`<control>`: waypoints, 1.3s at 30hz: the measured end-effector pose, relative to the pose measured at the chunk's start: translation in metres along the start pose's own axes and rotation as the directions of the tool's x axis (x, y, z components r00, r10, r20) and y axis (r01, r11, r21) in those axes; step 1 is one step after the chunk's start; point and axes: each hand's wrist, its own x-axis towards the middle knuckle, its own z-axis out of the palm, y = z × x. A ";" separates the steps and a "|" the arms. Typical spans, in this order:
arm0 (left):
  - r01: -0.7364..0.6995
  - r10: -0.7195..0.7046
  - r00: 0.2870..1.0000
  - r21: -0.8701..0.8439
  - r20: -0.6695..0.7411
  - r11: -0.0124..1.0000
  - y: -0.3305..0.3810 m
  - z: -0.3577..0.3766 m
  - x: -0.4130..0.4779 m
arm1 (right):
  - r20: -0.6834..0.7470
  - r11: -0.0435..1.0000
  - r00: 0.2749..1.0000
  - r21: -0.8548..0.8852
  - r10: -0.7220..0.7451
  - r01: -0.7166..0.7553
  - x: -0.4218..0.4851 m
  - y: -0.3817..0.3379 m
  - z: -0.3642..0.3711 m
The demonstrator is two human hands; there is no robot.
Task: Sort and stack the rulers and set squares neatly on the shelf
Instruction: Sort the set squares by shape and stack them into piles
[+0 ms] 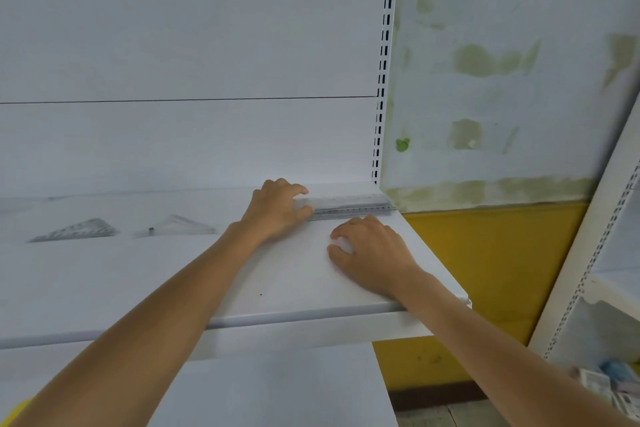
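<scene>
A stack of clear rulers (349, 206) lies along the back right of the white shelf (173, 274). My left hand (277, 210) grips the stack's left end, fingers over the top and thumb at the front. My right hand (370, 253) rests on the shelf just in front of the rulers, fingers curled under; I cannot tell whether it holds anything. Two piles of clear set squares lie further left: one (78, 229) with dark markings, another (180, 225) nearer the middle.
The shelf's right edge ends beside a slotted upright (382, 80) and a stained wall with a yellow lower band (485, 270). Another white shelving unit (609, 253) stands at the far right, with small packets (602, 381) low down.
</scene>
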 end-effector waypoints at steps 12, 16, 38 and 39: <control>0.060 -0.070 0.991 -0.090 -0.110 0.994 -0.111 -0.098 -0.103 | -0.080 0.999 0.997 -0.042 0.020 -0.024 0.049 -0.083 0.001; 0.186 -0.192 0.966 -0.054 -0.170 0.981 -0.190 -0.159 -0.176 | -0.106 0.985 0.982 0.065 -0.154 0.161 0.082 -0.203 0.027; 0.444 -0.444 0.844 -0.070 -0.302 0.893 -0.460 -0.293 -0.355 | 0.021 0.888 0.915 0.251 -0.403 0.385 0.147 -0.532 0.160; 0.438 -0.437 0.846 -0.071 -0.304 0.896 -0.467 -0.292 -0.349 | 0.014 0.887 0.915 0.251 -0.403 0.387 0.156 -0.534 0.162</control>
